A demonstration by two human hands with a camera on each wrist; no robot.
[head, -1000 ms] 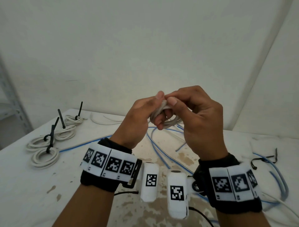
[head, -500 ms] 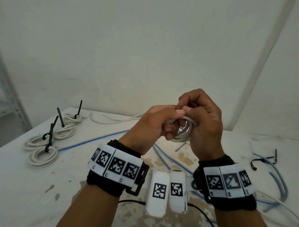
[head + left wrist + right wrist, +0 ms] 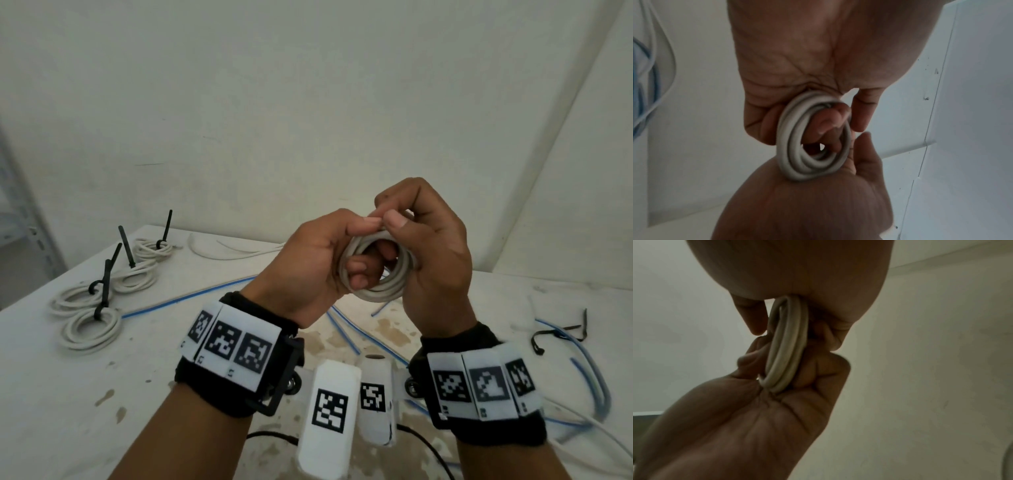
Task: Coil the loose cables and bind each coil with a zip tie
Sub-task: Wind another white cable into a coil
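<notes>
Item 1: white cable coil [image 3: 376,270], several turns, held in the air at centre frame above the counter [image 3: 51,394]. In the left wrist view the coil [image 3: 797,155] shows as a ring of overlapping loops; in the right wrist view [image 3: 785,344] it is seen nearly edge-on.

Item 2: left hand [image 3: 308,263], fingers curled through the ring's opening, thumb pressed on the coil's upper edge; gripping the coil.

Item 3: right hand [image 3: 431,246], cupped round the coil's right side, thumb and forefinger pinching its top next to the left thumb; gripping the coil.

Item 4: four bound white coils, left of frame on the counter, each with a black zip tie whose tail stands up: nearest coil [image 3: 90,329], one beside it [image 3: 73,298], one further back [image 3: 135,279], one furthest back [image 3: 152,248].

Item 5: loose white cable [image 3: 222,253], back of the counter, upper centre-left.

Item 6: loose blue cables [image 3: 596,387], spread across the centre and right of the counter.

Item 7: loose black zip tie [image 3: 561,337], right of frame, lying on the counter among the blue cables.
</notes>
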